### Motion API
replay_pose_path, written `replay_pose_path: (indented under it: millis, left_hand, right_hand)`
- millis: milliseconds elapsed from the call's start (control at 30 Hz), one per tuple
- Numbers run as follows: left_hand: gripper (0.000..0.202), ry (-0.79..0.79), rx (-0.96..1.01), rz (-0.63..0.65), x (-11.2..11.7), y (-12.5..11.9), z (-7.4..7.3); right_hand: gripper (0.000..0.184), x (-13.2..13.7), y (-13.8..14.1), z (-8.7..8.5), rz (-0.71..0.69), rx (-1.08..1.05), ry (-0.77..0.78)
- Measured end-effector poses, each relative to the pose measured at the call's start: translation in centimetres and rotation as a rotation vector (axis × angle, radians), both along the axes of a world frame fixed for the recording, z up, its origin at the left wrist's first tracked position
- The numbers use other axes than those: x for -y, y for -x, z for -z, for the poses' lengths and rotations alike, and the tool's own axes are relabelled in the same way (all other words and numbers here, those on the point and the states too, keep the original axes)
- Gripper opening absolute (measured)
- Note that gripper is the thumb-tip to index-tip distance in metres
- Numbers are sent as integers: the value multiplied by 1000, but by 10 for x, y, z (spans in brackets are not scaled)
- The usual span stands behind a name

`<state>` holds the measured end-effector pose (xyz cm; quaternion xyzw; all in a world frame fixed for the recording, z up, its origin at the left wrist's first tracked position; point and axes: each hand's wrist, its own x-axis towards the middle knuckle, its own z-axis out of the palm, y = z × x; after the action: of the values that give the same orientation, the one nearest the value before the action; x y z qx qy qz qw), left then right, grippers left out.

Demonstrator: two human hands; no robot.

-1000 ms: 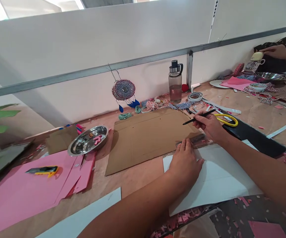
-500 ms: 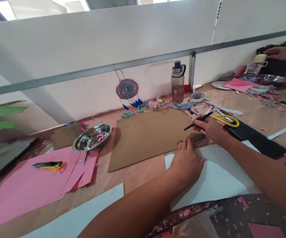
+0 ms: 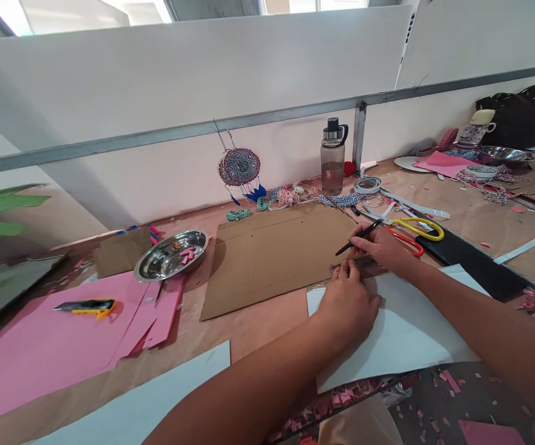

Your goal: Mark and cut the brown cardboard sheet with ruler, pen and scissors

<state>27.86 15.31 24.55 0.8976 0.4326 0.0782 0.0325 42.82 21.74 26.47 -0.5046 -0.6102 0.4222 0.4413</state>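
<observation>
The brown cardboard (image 3: 271, 259) lay flat on the table (image 3: 260, 324), a clear strip (image 3: 365, 266) at its right end. The left hand (image 3: 348, 303), fingers nearly straight and grasping nothing, pressed the strip; the right hand (image 3: 381, 244) pinched a black pen (image 3: 357, 238). Steady pressure was advisable. Compared with earlier, the pen tip sat lower, nearer the strip.

Flat corrugated cardboard sheet (image 3: 267, 262): brown, thin dark lines, two small black dots. Slim pen (image 3: 367, 231): black. Scissors (image 3: 440, 232): one handle loop yellow, other red. Slim cutter knife (image 3: 89, 306): black and yellow. Large paper sheets (image 3: 63, 346): solid pink. Shallow round metal bowl (image 3: 161, 267): shiny silver; small scraps inside (image 3: 187, 254) pink. Round woven hanging disc (image 3: 239, 167): mottled red, white, dark blue. Coiled cord bundle (image 3: 238, 214): green-and-white speckle.
</observation>
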Motion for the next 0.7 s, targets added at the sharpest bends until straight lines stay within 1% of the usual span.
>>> replay_pose_path:
  millis: [133, 233, 367, 433, 567, 633, 700]
  left_hand:
    - [57, 26, 1, -2, 1, 3, -6]
    - [56, 21, -12, 8, 1, 4, -7]
    - [59, 32, -41, -2, 1, 3, -6]
    - [60, 54, -49, -4, 0, 2, -7]
    - [63, 99, -83, -22, -1, 1, -9]
    - [62, 99, -93, -27, -1, 1, -9]
    - [60, 87, -92, -25, 0, 1, -10]
  right_hand:
    - [27, -8, -10, 0, 124, -141, -109]
    - [29, -10, -15, 1, 141, -204, -101]
    - [27, -13, -19, 0, 145, -287, -97]
    - [26, -16, -25, -5, 213, -389, -141]
    - [28, -21, -45, -16, 425, -625, -230]
    - [30, -23, -53, -18, 486, -653, -232]
    - [31, -23, -56, -18, 507, -631, -215]
